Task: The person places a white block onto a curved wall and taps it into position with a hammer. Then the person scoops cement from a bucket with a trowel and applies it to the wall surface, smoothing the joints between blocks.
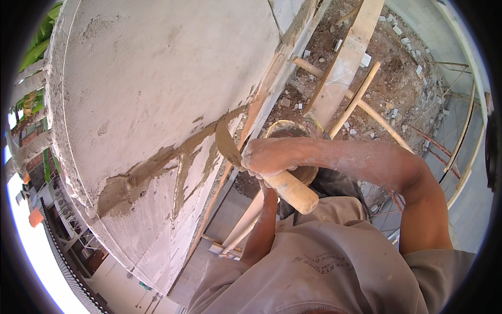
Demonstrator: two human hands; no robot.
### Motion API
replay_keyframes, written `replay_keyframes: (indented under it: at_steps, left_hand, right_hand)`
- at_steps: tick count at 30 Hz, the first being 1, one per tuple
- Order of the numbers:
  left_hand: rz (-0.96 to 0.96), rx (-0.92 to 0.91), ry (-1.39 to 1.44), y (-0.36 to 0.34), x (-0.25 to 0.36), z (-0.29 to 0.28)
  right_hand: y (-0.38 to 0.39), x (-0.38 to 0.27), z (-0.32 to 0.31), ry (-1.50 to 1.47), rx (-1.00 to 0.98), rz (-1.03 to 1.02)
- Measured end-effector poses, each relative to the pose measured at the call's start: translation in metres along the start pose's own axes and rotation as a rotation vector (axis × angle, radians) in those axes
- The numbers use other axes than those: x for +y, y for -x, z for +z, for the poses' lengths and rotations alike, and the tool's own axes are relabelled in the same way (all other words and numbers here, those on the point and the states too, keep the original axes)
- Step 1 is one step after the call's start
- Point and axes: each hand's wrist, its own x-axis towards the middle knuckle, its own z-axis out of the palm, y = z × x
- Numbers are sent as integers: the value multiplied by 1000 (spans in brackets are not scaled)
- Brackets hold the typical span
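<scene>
The right hand, near the centre of the frame, is wrapped around a wooden-handled trowel; the left hand is mostly hidden beneath it, so its grip cannot be told. The trowel's curved blade lies against a streak of wet mortar on a pale wall filling the upper left. A bucket sits partly behind the right forearm.

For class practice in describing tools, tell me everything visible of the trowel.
The trowel has a thick, pale handle that looks wooden, its blunt end toward the picture's lower right, and a blade with a curved edge, coated in wet-looking brown mortar. The right hand grips it, hiding the join. The blade overlaps the plastered surface in view; whether they touch is unclear.
</scene>
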Motion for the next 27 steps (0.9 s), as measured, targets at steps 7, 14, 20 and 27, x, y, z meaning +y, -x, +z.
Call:
replay_keyframes:
  at_steps: [7, 14, 20, 27]
  left_hand:
    - [-24, 7, -15, -3, 0, -4]
    - [-75, -22, 202, -8, -19, -11]
    - [224, 169, 396, 36, 22, -40]
    - [-109, 165, 276, 17, -47, -82]
  right_hand:
    - [28, -45, 58, -373, 407, 63]
    - [28, 17, 135, -1407, 622, 317]
    - [-100, -13, 171, -1408, 936, 158]
    - [-104, -113, 184, -1350, 683, 291]
